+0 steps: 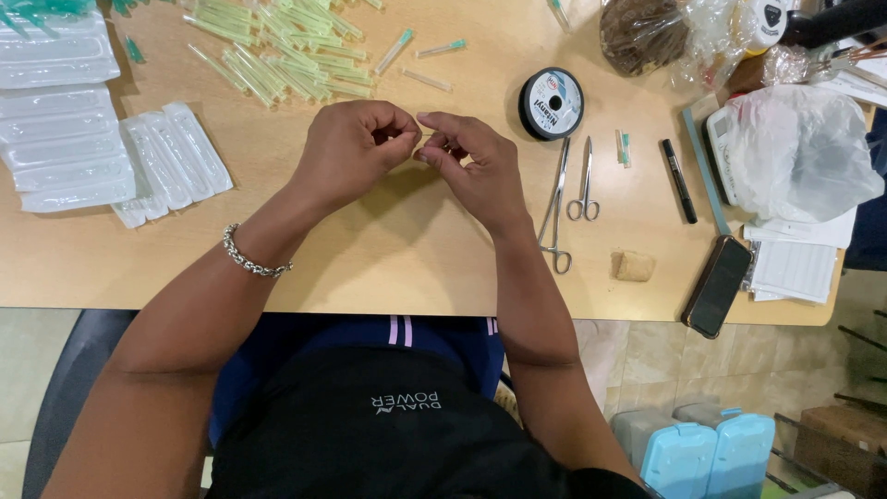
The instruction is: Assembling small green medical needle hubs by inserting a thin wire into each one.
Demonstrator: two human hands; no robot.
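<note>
Head view: left hand (356, 148) and right hand (467, 157) meet fingertip to fingertip above the table (397, 259), pinching something too small to identify, probably fine, light, limp thread; pinch it near its end. Spool (552, 103) and 2 scissor-like instruments (571, 189) lie right of the right hand.

there is one view only, from a camera worn on the person's head, looking almost straight down over the chest and forearms onto the wooden table (397, 249). it sits close: both hands, left (356, 148) and right (471, 162), fall near the middle of the frame, with the table's far side at the top. the near table edge crosses the lower half, and below it show the lap and tiled floor (647, 360).
</note>
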